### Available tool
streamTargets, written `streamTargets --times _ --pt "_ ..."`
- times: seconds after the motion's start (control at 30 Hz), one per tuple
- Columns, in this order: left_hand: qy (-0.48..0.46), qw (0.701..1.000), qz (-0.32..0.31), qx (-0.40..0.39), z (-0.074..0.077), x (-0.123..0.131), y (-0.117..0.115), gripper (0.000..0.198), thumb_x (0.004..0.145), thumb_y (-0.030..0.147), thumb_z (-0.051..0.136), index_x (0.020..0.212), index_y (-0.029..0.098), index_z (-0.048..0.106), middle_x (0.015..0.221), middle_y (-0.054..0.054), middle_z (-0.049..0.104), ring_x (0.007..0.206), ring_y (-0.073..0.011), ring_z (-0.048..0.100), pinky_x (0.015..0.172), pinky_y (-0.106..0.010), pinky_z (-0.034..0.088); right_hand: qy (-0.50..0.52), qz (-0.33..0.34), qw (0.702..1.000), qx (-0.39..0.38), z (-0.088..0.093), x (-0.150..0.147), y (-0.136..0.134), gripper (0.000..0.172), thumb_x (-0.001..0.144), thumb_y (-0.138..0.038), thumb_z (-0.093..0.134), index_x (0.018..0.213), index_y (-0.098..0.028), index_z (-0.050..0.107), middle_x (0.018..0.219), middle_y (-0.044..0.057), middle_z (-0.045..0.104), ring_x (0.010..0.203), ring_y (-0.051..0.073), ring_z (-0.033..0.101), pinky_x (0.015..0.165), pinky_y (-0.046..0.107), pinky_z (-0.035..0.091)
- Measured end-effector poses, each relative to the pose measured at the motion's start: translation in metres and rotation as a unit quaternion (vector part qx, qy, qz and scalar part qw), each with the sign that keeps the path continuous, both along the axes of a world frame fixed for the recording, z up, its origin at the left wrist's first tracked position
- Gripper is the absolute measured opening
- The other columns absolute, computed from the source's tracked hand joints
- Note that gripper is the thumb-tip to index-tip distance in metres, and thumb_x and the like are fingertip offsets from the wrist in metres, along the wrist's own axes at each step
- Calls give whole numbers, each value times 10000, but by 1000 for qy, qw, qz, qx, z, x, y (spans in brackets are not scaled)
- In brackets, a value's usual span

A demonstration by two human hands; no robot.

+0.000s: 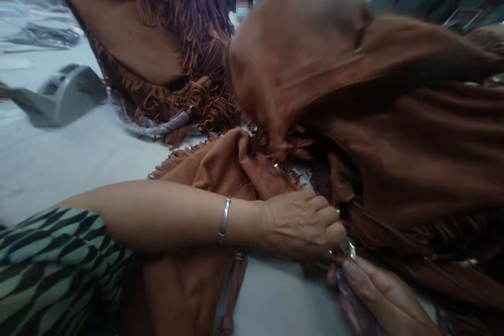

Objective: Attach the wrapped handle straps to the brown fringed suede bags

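My left hand (pixel 305 224), with a silver bracelet (pixel 224 218) on its wrist, reaches across a brown suede bag (pixel 220 160) with fringed edges. Its fingers are curled closed, and what they grip is hidden beneath them. Just beyond its knuckles a shiny metal clasp (pixel 350 250) shows between my two hands. At the lower right, my right hand (pixel 388 294) pinches a plastic-wrapped strap (pixel 356 299) next to that clasp. A narrow brown strap with a metal end (pixel 234 291) hangs below my left forearm.
Brown fringed suede bags (pixel 126 26) are heaped behind, and a large blurred brown piece (pixel 303 47) rises at the right. A plastic-wrapped handle (pixel 153 127) lies by the heap. On the white table (pixel 59 155) stands a grey tape dispenser (pixel 74 94). Masked people are in the background.
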State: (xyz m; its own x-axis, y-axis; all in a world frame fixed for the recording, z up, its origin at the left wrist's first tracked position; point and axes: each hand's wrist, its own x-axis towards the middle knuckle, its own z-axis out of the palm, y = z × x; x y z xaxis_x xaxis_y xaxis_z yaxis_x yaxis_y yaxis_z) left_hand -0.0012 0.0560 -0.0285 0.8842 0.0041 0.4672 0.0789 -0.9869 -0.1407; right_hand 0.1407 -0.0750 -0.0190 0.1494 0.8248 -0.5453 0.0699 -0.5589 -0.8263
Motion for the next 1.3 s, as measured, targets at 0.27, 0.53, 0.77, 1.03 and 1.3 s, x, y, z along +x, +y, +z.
streamTargets --times 0.27,0.53,0.77,1.03,1.3 --pt "27 999 -16 17 9 -2 1 252 927 219 330 940 94 549 824 -133 579 744 -247 520 634 -381 355 82 79 993 30 5 7 7 501 772 -655 545 709 -159 555 396 -32 433 322 45 294 333 172 166" --pt "46 999 7 2 4 6 0 229 923 248 365 879 117 548 811 -123 579 744 -247 527 651 -380 386 144 79 986 39 -5 -2 9 467 781 -629 552 694 -172 512 357 -59 408 287 42 266 296 152 183" --pt "88 985 -52 -139 15 2 11 213 905 282 462 924 93 557 866 -106 597 781 -209 535 728 -333 438 211 92 970 72 -1 2 6 345 783 -484 645 768 -151 554 434 -45 488 318 33 317 316 133 208" --pt "77 917 -137 -366 41 -10 23 259 910 285 500 1069 101 590 991 -92 643 889 -146 582 813 -240 455 283 92 944 141 10 8 4 221 782 -347 668 797 -147 573 453 -50 473 341 44 328 352 155 315" --pt "44 832 -178 -523 46 -15 25 274 855 289 580 1011 66 616 894 -76 652 812 -136 586 736 -206 453 312 143 922 179 14 3 15 259 722 -334 730 725 -112 596 441 -38 482 316 36 332 323 151 274"
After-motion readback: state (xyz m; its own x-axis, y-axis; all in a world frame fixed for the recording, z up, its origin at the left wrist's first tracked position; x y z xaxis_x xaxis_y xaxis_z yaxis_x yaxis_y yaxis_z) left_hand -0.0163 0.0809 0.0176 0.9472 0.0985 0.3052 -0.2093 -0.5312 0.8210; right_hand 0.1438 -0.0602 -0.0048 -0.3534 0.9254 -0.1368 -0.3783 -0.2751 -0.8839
